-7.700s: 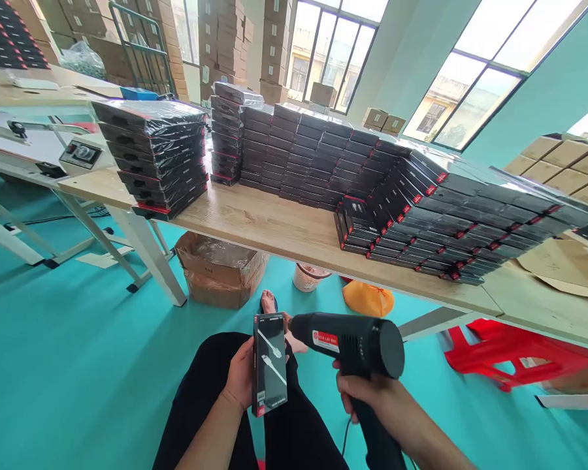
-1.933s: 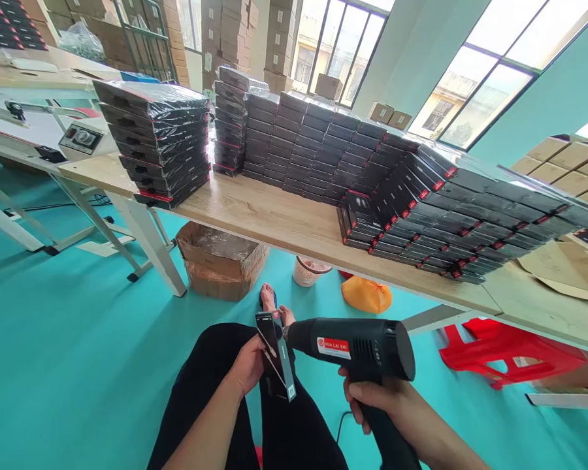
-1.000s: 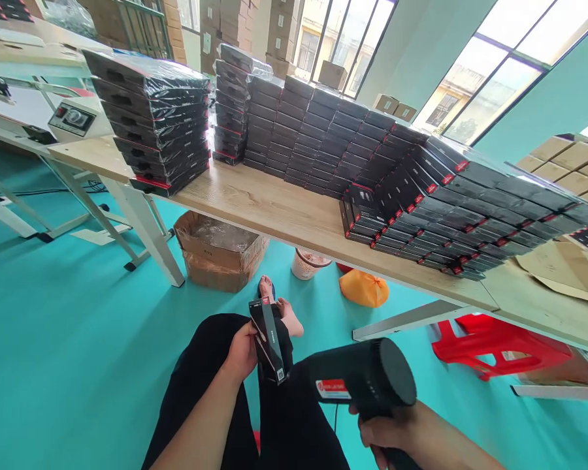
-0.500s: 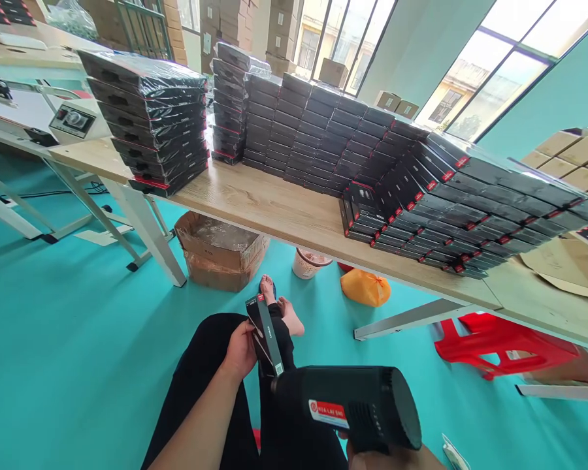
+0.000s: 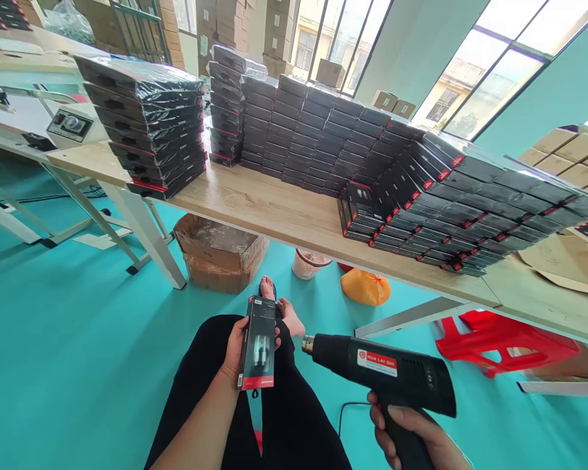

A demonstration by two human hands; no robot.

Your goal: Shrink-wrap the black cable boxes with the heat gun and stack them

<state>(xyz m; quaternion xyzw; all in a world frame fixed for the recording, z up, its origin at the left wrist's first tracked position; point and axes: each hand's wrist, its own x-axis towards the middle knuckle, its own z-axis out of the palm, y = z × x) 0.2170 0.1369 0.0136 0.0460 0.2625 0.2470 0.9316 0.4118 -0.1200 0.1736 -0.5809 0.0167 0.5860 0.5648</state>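
Note:
My left hand (image 5: 235, 346) is wrapped round a slim black box (image 5: 259, 339) with a red band at its near end, held above my lap. The box's broad face, printed with a pale picture, is turned up, and my fingertips show along its right edge. My right hand (image 5: 411, 434) grips the handle of a black heat gun (image 5: 382, 362) with a red and white label. Its metal nozzle (image 5: 308, 344) points left toward the box, with a gap between them.
A wooden table (image 5: 274, 202) ahead bears stacks of black boxes (image 5: 304, 130) and, at left, a pile of film-wrapped larger boxes (image 5: 147, 124). Below stand an open carton (image 5: 215, 261), a small bin (image 5: 310, 264) and an orange bag (image 5: 366, 287). A red plastic stool (image 5: 509, 346) lies at right.
The box has turned in my left hand, from its narrow side to its broad printed face. The heat gun has swung right and away from the box.

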